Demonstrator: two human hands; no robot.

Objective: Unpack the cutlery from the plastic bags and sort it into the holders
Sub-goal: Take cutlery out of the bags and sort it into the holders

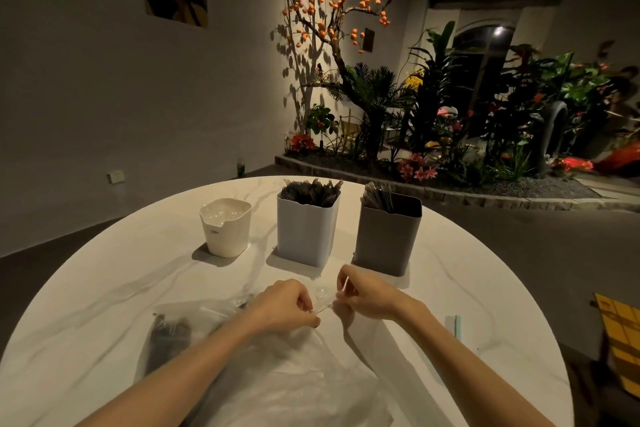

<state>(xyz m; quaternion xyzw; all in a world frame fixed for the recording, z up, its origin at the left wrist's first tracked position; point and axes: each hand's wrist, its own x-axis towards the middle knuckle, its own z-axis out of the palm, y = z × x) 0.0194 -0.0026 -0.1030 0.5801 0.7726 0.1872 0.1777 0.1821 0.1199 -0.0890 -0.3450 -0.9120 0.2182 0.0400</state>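
Three holders stand in a row on the round white table point(104, 305): a low cream holder point(225, 227) holding clear pieces, a pale blue holder point(306, 229) full of dark forks, and a grey holder point(387, 236) with wrapped cutlery. In front of them my left hand point(285, 303) and my right hand point(363, 293) pinch the two ends of a clear plastic spoon point(322, 298) in its thin wrapper. Clear plastic bags point(294, 367) lie crumpled under my forearms. A bag with dark cutlery point(169, 333) lies to the left.
A small pale green packet point(453, 324) lies on the table at the right. A yellow patterned chair or cloth point(620, 340) stands beyond the table's right edge. A planted bed with an orange-fruited tree point(332, 3) fills the background.
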